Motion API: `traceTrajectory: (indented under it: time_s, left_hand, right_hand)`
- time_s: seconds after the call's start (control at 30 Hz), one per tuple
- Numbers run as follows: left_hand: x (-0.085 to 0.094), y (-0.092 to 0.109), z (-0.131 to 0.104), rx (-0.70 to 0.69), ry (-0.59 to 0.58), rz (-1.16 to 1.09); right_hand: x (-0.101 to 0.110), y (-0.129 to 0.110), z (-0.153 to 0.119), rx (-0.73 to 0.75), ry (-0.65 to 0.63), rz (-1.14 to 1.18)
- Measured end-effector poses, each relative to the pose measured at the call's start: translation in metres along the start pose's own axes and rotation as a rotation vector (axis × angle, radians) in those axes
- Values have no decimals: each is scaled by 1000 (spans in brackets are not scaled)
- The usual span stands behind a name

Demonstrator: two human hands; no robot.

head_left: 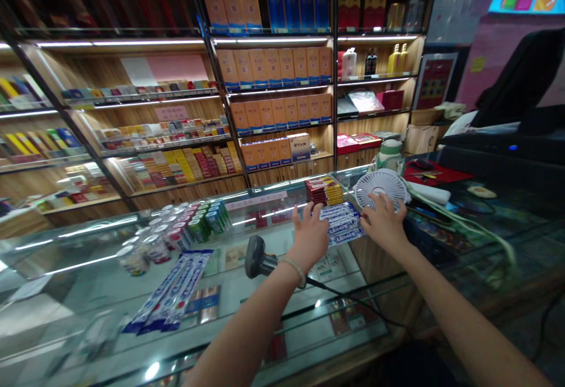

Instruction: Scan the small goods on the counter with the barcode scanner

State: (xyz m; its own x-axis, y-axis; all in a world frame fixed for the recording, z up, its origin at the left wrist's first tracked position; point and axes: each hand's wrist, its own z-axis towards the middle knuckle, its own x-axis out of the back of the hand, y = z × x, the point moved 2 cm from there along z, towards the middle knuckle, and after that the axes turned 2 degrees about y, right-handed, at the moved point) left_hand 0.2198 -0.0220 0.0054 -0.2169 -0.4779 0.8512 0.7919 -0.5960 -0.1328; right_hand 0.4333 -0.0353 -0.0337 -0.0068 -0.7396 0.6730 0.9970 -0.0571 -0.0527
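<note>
A group of blue-and-white wrapped packets [342,222] lies side by side on the glass counter. My left hand [309,232], with a bracelet at the wrist, is at their left end, fingers spread. At their right end my right hand [384,222] has its fingers apart and slightly bent, in front of a white round fan [380,187]. Whether the fingertips press on the packets I cannot tell. Behind the packets sits a stack of red-and-yellow packs [324,191]. Partly under my left forearm lies a black barcode scanner [258,257].
Several long blue-and-white packets [174,293] lie on the glass counter [110,293] at left, near rows of small canisters [176,231]. A green-lidded bottle [391,154] stands behind the fan. A black cable [353,301] crosses the front, and a dark monitor [521,75] rises at right.
</note>
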Motion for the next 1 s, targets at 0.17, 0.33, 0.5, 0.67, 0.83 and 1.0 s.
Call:
traceTrajectory:
  time_s: [0.17, 0.33, 0.5, 0.67, 0.83, 1.0]
  left_hand:
    - [-4, 0, -1, 1, -14, -2]
    - [-4, 0, -1, -9, -9, 6]
    - [-3, -2, -4, 1, -23, -1]
    - [-1, -6, -7, 19, -14, -16]
    - [5, -9, -6, 33, -12, -15]
    - [14, -18, -9, 30, 54, 8]
  right_hand:
    - [-4, -1, -2, 12, -5, -31]
    - [-2, -4, -2, 28, 4, -60]
    - [1, -6, -3, 49, 6, -102]
    - [1, -5, -3, 51, 19, -101]
    - [5, -10, -1, 51, 62, -110]
    - [9, -21, 3, 101, 84, -77]
